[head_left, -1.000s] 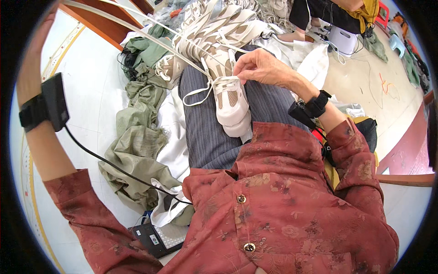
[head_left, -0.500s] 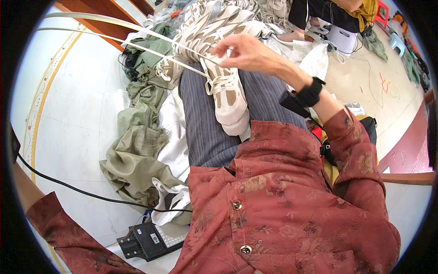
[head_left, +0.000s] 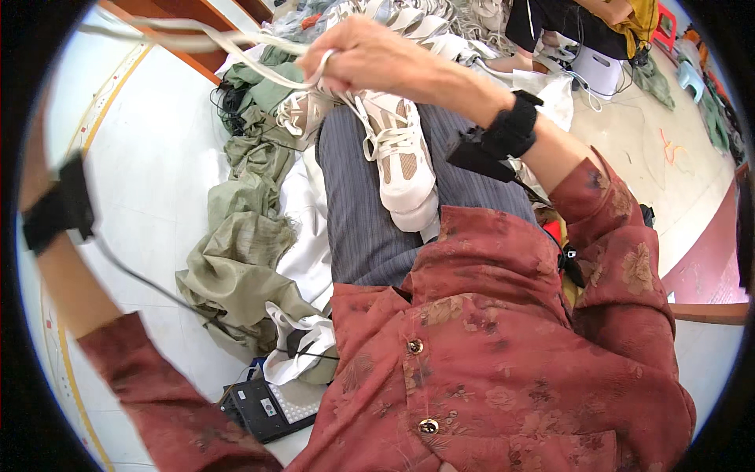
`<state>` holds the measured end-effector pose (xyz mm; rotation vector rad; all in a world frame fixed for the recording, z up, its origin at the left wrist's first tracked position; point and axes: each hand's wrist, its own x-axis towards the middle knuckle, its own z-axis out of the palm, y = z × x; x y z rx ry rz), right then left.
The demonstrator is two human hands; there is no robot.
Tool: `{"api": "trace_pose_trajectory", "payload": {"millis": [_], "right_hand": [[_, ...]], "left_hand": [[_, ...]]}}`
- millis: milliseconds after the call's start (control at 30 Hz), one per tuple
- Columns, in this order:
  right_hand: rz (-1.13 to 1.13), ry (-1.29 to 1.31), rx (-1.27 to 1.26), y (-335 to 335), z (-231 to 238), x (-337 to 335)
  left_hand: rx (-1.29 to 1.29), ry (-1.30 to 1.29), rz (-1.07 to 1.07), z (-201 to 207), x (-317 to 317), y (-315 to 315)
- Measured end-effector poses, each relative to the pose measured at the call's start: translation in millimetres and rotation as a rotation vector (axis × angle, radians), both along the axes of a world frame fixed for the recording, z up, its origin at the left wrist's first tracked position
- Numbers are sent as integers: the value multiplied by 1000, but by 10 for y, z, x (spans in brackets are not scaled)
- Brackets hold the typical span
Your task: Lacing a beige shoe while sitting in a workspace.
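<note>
Can't tell finger grip of blurred left hand (head_left: 38, 141) at far-left edge. See flat off-white fabric lace (head_left: 259, 70) grasped in curled fingers (head_left: 335, 75) of right hand (head_left: 362, 59). Find white-and-tan mesh sneaker (head_left: 401, 163) on grey striped trousers (head_left: 346, 185). Looks laced across lower rows; leaves long lace untied.

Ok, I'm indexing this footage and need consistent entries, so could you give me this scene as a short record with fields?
Right hand: raised above the shoe, fingers curled on the laces
Left hand: at the left edge, blurred; grip unclear
Shoe: cream with tan panels, on the lap, toe toward the wearer
Laces: threaded in the shoe, strands running leftward
Trousers: dark, striped
Left of lap: green cloth, white cloth
</note>
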<state>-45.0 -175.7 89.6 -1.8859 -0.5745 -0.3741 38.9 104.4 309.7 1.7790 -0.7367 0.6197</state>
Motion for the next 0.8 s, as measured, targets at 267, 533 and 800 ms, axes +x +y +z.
{"api": "trace_pose_trajectory", "payload": {"millis": [267, 533, 800], "right_hand": [[15, 125, 348, -525, 74, -51], [76, -193, 201, -572, -18, -74], [17, 241, 611, -646, 16, 22]], "left_hand": [[467, 466, -172, -3071, -453, -796], [268, 657, -240, -3485, -598, -1025], [157, 727, -301, -3298, -499, -1027]]}}
